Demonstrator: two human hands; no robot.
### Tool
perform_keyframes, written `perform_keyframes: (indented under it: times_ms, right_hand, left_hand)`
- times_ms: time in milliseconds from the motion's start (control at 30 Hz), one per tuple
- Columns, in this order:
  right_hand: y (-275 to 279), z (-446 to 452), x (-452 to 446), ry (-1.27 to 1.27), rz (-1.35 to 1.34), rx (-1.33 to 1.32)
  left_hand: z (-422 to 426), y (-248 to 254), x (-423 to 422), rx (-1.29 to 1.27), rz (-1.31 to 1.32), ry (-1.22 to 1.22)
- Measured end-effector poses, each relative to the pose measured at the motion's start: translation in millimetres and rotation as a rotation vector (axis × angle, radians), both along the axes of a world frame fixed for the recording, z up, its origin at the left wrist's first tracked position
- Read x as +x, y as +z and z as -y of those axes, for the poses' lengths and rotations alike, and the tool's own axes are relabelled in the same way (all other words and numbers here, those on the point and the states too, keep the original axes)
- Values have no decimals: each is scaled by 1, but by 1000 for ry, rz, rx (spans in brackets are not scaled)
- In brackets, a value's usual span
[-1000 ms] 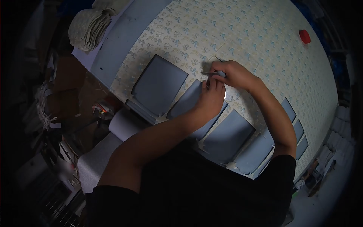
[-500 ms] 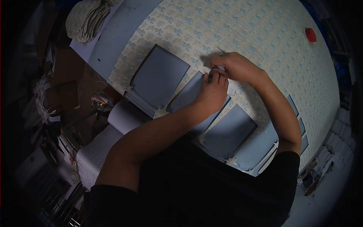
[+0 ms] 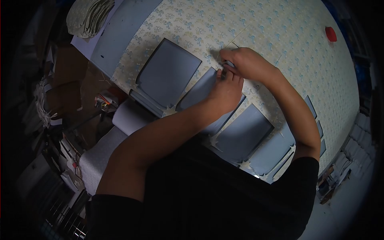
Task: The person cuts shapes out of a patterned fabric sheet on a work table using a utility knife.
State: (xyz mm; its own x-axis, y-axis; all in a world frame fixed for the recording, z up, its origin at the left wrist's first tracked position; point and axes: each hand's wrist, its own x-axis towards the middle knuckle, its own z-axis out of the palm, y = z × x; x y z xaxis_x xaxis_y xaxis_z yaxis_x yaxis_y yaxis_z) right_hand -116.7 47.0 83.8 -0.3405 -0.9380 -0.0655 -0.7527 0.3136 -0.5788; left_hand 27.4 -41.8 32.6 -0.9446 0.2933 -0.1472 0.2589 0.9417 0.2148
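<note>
Patterned cream fabric (image 3: 184, 24) with blue and tan motifs covers the worktable, and several dark blue-grey cut pieces (image 3: 168, 72) stand out against it. My left hand (image 3: 227, 93) lies flat over one narrow blue-grey piece (image 3: 198, 90), its fingers stretched toward my right hand. My right hand (image 3: 249, 63) is closed just beyond those fingertips. It grips a small grey-blue object (image 3: 229, 64), mostly hidden by the fingers, whose kind I cannot make out. Another blue-grey piece (image 3: 242, 132) sits nearer my body, with pale star-shaped scraps (image 3: 214, 141) between the pieces.
A red object (image 3: 331, 34) rests on the fabric at the far right. Stacked curved cut pieces (image 3: 89, 18) lie at the upper left. A pale roll of material (image 3: 130, 120) hangs by the table's near left edge, with clutter beyond it.
The whole view has shifted slightly, so the table and both hands appear a little higher. Against the fabric, both hands stay in nearly the same place.
</note>
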Motion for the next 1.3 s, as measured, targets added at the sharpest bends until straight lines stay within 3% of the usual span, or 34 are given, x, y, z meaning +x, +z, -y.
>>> perform_keyframes:
  times_ms: [667, 767, 933, 1033, 1100, 1300]
  right_hand:
    - [-23, -9, 1, -111, 81, -35]
    - [-15, -13, -14, -129, 230, -76]
    - [-10, -13, -33, 44, 264, 20]
    - [-6, -10, -37, 126, 259, -2]
    - [-6, -7, -37, 142, 235, 9]
    - [-5, -3, -42, 162, 219, 55]
  left_hand:
    - [2, 5, -2, 13, 74, -14]
    - [3, 13, -4, -18, 51, -25]
    - [5, 8, -2, 99, 65, -4]
    - [5, 9, -2, 80, 69, -9]
    - [4, 10, -1, -65, -30, -28]
    - [4, 10, -3, -87, -8, -40]
